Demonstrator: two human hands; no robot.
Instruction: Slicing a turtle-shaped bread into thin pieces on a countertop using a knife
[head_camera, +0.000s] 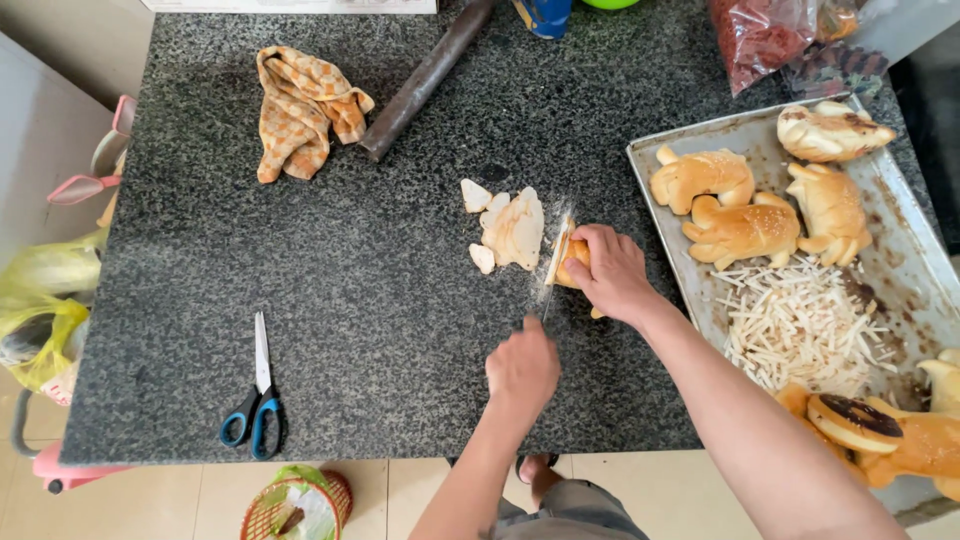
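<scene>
**Slicing a bun on the granite worktop**

Ok so top-down view, speckled dark grey granite worktop (300, 260). Right hand (612, 272) is curled tight around a small golden-brown bread bun (574, 266), pinning it to the stone approx mid-worktop, just left of the tray. Left hand (523, 368) sits nearer the front edge, fist closed on the handle of a knife (553, 268); handle itself is hidden in the fist, and the blade is motion-blurred, running up and resting against the bun's left side.

Just beside the bun, to the left, a little heap of pale flat bread slices (512, 228), w/ a couple of smaller bits around it.

Other stuff:
- battered grey metal baking tray (905, 235) on the right, holding animal-shaped golden bread loaves (745, 228) + a pile of thin pale shredded strips (795, 325), more buns at the near corner incl. one w/ a dark topping
- orange-and-cream checked cloth (300, 108), crumpled, far left
- dark cylindrical rolling pin (425, 78) lying diagonally next to it
- scissors w/ blue and black handles (257, 400) near the front-left edge, well apart from the hands
- clear bag of red dried stuff (760, 35) at the back right
</scene>
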